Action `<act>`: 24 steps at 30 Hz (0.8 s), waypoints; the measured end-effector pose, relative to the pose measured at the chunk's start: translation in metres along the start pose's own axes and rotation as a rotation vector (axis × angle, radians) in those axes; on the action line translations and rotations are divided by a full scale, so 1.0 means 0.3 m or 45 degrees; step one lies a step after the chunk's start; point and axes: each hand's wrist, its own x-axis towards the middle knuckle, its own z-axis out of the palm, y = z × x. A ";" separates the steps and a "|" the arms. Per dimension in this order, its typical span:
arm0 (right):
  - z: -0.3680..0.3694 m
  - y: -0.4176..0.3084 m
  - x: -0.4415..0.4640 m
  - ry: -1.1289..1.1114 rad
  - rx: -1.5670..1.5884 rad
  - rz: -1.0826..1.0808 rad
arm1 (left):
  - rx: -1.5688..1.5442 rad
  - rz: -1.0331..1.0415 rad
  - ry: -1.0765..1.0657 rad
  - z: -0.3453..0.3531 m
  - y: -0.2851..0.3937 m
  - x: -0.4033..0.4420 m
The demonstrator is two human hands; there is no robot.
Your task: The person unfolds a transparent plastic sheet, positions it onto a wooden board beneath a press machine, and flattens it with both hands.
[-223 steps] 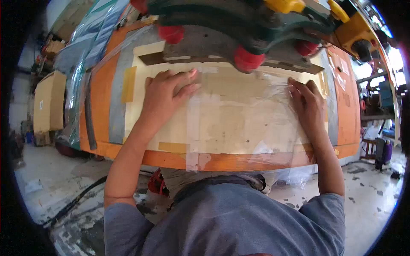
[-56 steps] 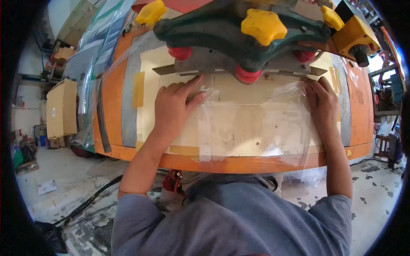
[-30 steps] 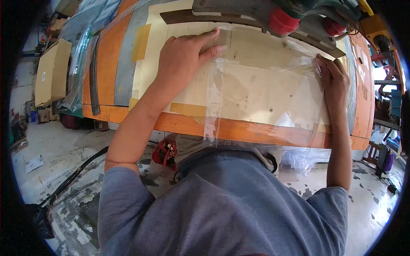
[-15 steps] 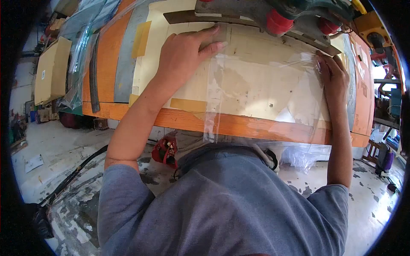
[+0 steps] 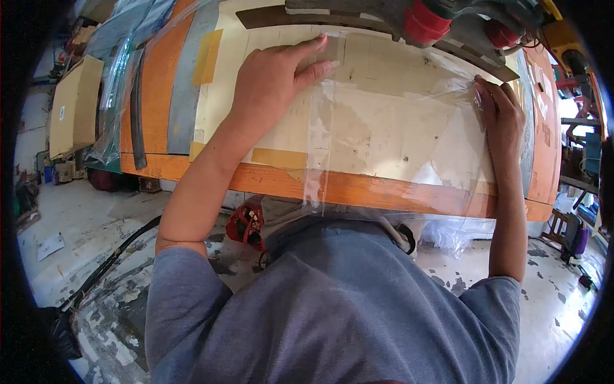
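Note:
A sheet of clear plastic film (image 5: 377, 121) lies over the pale board on the bench, and its near end hangs past the bench's front edge. My left hand (image 5: 272, 80) rests at the film's upper left corner, index finger and thumb stretched out and apart, their tips touching it. The other fingers of that hand are mostly hidden beneath it. At the upper right corner, my right hand (image 5: 503, 112) pinches the film between thumb and fingers, and creases run out from that grip. Just beyond both hands is a long dark curved bar (image 5: 307, 20) on a machine.
Red knobs (image 5: 427, 24) sit on the machine above the bar. Brown tape (image 5: 279, 157) marks the pale board (image 5: 217, 115). An orange wooden edge (image 5: 384, 192) borders the bench. At left stand a cardboard box (image 5: 75, 107) and more plastic film (image 5: 118, 83). A black cable (image 5: 115, 256) crosses the floor.
My view has shifted slightly, and the bar sits a little higher at its left end. Creases near my right hand look sharper. Both hands keep nearly the same places on the film.

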 end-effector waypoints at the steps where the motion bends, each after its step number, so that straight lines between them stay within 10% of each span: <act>1: 0.004 0.005 0.002 0.020 0.014 -0.027 | 0.013 0.020 0.023 -0.002 0.003 0.000; 16: 0.017 0.027 -0.012 0.093 0.135 -0.125 | -0.030 -0.112 -0.128 -0.056 0.056 0.013; 24: -0.073 -0.040 -0.039 -0.122 -0.015 -0.124 | -0.101 0.325 -0.017 -0.071 0.072 -0.083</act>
